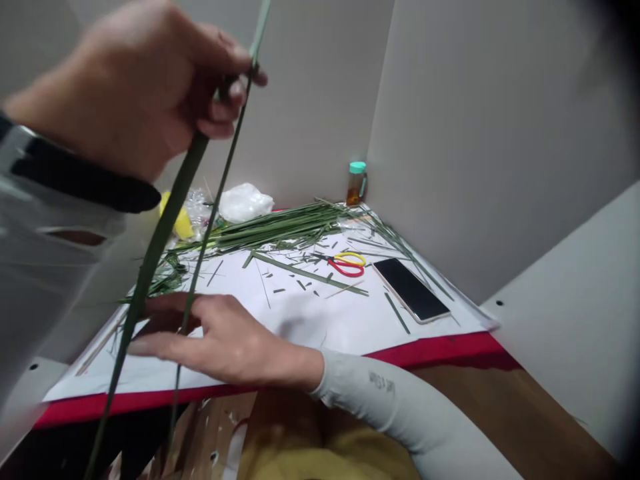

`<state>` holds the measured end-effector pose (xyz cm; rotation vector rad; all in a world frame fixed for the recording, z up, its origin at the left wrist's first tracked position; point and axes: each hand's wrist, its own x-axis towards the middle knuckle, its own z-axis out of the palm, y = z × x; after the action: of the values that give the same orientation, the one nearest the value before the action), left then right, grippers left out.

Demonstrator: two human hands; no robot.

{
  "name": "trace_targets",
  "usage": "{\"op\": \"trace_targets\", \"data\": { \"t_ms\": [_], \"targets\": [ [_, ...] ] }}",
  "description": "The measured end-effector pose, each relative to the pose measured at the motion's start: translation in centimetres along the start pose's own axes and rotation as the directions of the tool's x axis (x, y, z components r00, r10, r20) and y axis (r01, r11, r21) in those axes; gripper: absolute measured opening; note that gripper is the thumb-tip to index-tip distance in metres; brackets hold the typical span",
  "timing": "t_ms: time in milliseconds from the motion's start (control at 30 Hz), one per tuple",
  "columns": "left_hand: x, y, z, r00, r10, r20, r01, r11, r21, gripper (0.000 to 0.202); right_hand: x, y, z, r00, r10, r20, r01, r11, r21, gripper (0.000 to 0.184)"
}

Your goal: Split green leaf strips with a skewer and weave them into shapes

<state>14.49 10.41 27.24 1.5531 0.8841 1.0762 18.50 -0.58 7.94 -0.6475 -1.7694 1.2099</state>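
Observation:
Raised at the upper left, my left hand (145, 87) pinches a long green leaf between thumb and fingers. Two strips hang down from it, a wide leaf strip (160, 230) and a narrow leaf strip (213, 217). Lower down, my right hand (225, 337) reaches in from the right, thumb and fingers closing at the wide strip. The narrow strip passes across the front of the right hand's fingers. Both strips run down past the table edge. The right fingertips are partly hidden behind the wide strip.
A white-covered table (345, 327) with red edging carries a pile of long leaves (280, 227), leaf scraps, red-and-yellow scissors (347, 263) and a phone (413, 290). A teal-capped bottle (356, 183) and a white plastic bag (245, 203) stand at the back, near grey walls.

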Motion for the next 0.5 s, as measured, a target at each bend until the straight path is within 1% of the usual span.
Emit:
{"op": "trace_targets", "data": {
  "t_ms": [67, 100, 133, 167, 200, 233, 267, 300, 367, 400, 433, 500],
  "targets": [
    [0.1, -3.2, -0.4, 0.994, 0.023, 0.108, -0.031, 0.997, 0.068, 0.041, -1.9, 1.6, -0.8, 0.994, 0.024, 0.107, 0.0, 0.977, -0.214, 0.042],
    [0.0, -4.9, -0.7, 0.985, 0.026, 0.171, -0.043, 0.995, 0.094, 0.035, -3.1, 2.3, -1.7, 0.991, 0.046, 0.122, -0.004, 0.945, -0.326, 0.052],
    [-0.1, -6.6, -1.0, 0.977, 0.009, 0.212, -0.034, 0.992, 0.117, 0.029, -4.3, 3.1, -2.9, 0.994, 0.036, 0.101, 0.011, 0.905, -0.425, 0.053],
    [-0.2, -8.2, -1.4, 0.972, -0.031, 0.231, 0.001, 0.991, 0.13, 0.025, -5.5, 3.7, -4.4, 0.996, 0.021, 0.081, 0.024, 0.853, -0.521, 0.048],
    [-0.3, -9.8, -1.7, 0.971, -0.068, 0.228, 0.04, 0.991, 0.124, 0.024, -6.6, 4.3, -6.2, 0.998, 0.042, 0.037, -0.008, 0.768, -0.641, 0.042],
    [-0.4, -11.2, -2.0, 0.963, -0.122, 0.242, 0.092, 0.987, 0.133, 0.023, -7.6, 4.7, -8.3, 0.993, 0.1, -0.064, -0.113, 0.631, -0.767, 0.036],
    [-0.4, -12.6, -2.2, 0.948, -0.202, 0.244, 0.173, 0.976, 0.135, 0.025, -8.4, 5.1, -10.4, 0.97, 0.188, -0.154, -0.225, 0.457, -0.861, 0.034],
    [-0.5, -13.9, -2.3, 0.938, -0.236, 0.253, 0.205, 0.969, 0.141, 0.026, -8.9, 5.4, -12.6, 0.947, 0.214, -0.241, -0.307, 0.372, -0.876, 0.032],
    [-0.5, -16.2, -2.1, 0.922, -0.277, 0.271, 0.249, 0.959, 0.134, 0.022, -9.6, 5.9, -16.8, 0.904, 0.25, -0.348, -0.409, 0.26, -0.875, 0.032],
    [-0.5, -17.2, -1.7, 0.913, -0.288, 0.288, 0.264, 0.957, 0.119, 0.018, -9.6, 6.2, -18.5, 0.879, 0.27, -0.392, -0.45, 0.205, -0.869, 0.031],
    [-0.4, -18.1, -1.3, 0.901, -0.3, 0.312, 0.28, 0.954, 0.109, 0.014, -9.6, 6.6, -20.0, 0.855, 0.289, -0.43, -0.485, 0.151, -0.862, 0.03],
    [-0.2, -19.6, -0.3, 0.879, -0.314, 0.36, 0.298, 0.949, 0.1, 0.013, -9.2, 7.5, -21.8, 0.818, 0.329, -0.471, -0.519, 0.07, -0.852, 0.027]
  ]
}}
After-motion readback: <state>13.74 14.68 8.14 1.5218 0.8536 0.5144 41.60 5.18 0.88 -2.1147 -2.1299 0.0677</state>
